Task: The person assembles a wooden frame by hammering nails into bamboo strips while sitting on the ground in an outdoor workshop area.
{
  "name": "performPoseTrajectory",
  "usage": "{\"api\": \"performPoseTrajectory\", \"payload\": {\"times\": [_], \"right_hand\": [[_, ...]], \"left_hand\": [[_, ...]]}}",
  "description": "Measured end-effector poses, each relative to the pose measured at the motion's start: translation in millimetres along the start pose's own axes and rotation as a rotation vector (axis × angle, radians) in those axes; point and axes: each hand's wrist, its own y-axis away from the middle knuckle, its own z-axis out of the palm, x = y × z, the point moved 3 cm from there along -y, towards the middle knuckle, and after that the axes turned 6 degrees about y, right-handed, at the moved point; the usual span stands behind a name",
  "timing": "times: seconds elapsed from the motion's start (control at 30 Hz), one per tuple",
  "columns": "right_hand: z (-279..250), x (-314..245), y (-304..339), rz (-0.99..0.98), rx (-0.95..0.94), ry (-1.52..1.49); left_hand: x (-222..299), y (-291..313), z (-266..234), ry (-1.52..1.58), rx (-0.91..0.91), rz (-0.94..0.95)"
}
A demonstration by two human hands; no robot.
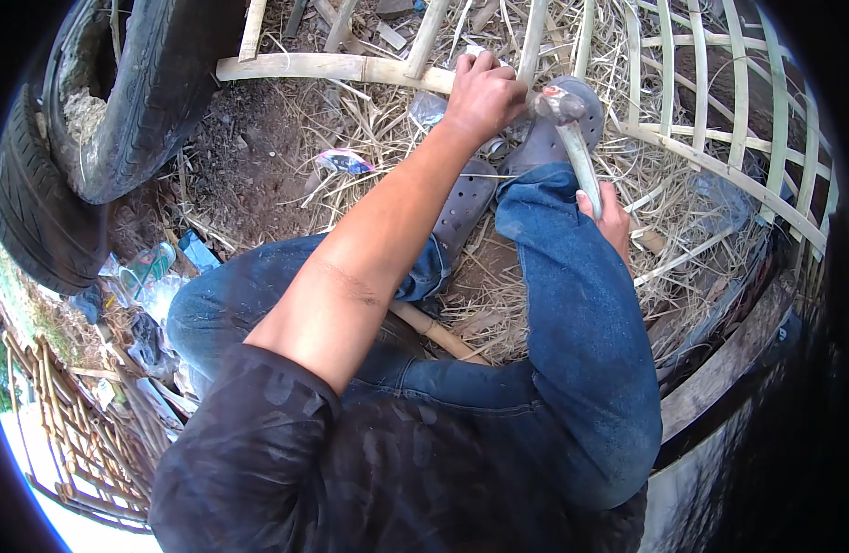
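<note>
My left hand (484, 98) is closed at a split bamboo rail (351, 67) of a slatted bamboo frame, its fingers curled on the rail beside an upright slat (532, 41). Whether a small piece is also pinched there, I cannot make out. In my right hand (612, 221) is a hammer (581, 164), gripped near the lower end of its pale handle. The hammer's worn head (560, 106) is up by the slats, just right of my left hand, in front of my grey clog (535, 147).
Old tyres (157, 101) stand at the left. A curved bamboo lattice (719, 92) spreads to the right. Straw and shavings (480, 304) cover the ground, with litter (346, 161) and a bamboo pole (434, 330) between my legs. More stacked bamboo (74, 433) is at lower left.
</note>
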Motion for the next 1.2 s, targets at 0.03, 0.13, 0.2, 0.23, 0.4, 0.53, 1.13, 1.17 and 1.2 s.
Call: {"api": "performPoseTrajectory", "payload": {"times": [0.03,0.13,0.2,0.23,0.4,0.53,1.13,1.17,1.2], "right_hand": [[1,0,2,-0.021,0.030,-0.041],[2,1,4,-0.073,0.109,-0.084],[-2,1,6,-0.100,0.159,-0.081],[-1,2,5,-0.072,0.129,-0.076],[-1,-5,1,-0.017,0.013,-0.050],[1,3,7,-0.072,0.129,-0.084],[1,-4,3,-0.077,0.070,0.006],[0,-1,6,-0.099,0.115,-0.010],[1,2,7,-0.097,0.115,-0.005]], "left_hand": [[0,0,0,-0.002,0.000,-0.001],[0,1,0,-0.004,-0.014,-0.011],[2,-1,-1,0.027,0.018,0.009],[1,0,-1,0.023,0.017,0.008],[-2,2,1,-0.048,-0.013,0.002],[1,0,0,0.004,-0.009,-0.001],[-1,2,1,-0.064,-0.056,-0.010],[0,1,1,-0.055,-0.049,-0.003],[2,0,1,-0.046,-0.042,0.004]]}}
